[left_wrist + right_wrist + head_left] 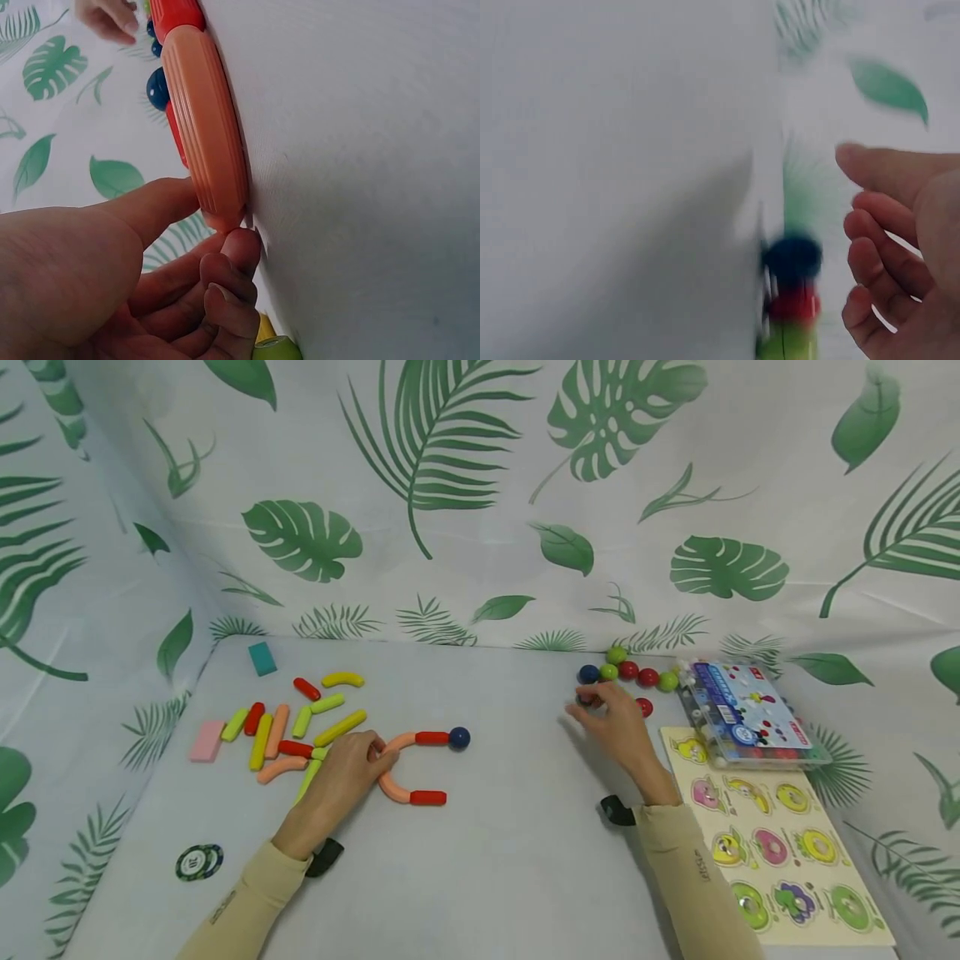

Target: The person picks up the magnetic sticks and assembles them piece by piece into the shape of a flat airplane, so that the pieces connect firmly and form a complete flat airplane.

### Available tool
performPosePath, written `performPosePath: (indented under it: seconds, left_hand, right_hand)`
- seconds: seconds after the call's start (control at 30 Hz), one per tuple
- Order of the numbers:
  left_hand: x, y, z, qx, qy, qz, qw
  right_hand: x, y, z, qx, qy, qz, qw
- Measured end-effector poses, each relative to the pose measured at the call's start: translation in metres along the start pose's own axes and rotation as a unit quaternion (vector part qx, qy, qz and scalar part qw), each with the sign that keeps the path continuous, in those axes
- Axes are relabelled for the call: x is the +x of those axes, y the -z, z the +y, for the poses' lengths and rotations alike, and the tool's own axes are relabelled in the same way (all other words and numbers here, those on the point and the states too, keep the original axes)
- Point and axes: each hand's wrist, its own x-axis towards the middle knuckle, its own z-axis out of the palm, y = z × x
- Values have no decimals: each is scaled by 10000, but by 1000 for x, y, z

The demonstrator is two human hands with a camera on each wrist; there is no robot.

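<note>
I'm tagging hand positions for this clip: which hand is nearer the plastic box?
Right. In the head view, the right hand is just left of the plastic box, by the loose balls; the left hand is farther left, pinching a curved orange piece.

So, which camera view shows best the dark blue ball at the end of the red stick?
The head view: there the dark blue ball is wholly visible, touching the end of the red stick. The left wrist view shows only part of it, behind a curved orange piece. The right wrist view lacks it.
</note>
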Motion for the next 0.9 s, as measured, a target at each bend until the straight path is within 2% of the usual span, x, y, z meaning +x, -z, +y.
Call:
performPosePath:
  seconds: [0.1,0.17,0.27,0.37,0.57,0.9]
  left_hand:
    - [-1,0,0,81,19,12,10000]
    - [-2,0,-1,110,7,33,9999]
    - [-3,0,-1,135,-31,70,9999]
    - [-3,0,-1,127,-31,89,9999]
    - [-3,-1,-1,130,29,56,9999]
    - [-4,2,-1,150,48,28,9999]
  right_hand:
    - [-3,23,21,-188,-241,451,9985]
    - [-6,36,33,-318,-500,580,9966]
    - [-10,51,46,-399,-847,540,9941]
    - [-14,61,54,-430,-1133,271,9923]
    - [-18,63,65,-463,-1420,-364,9881]
    - [-21,61,70,-573,-1318,-280,9892]
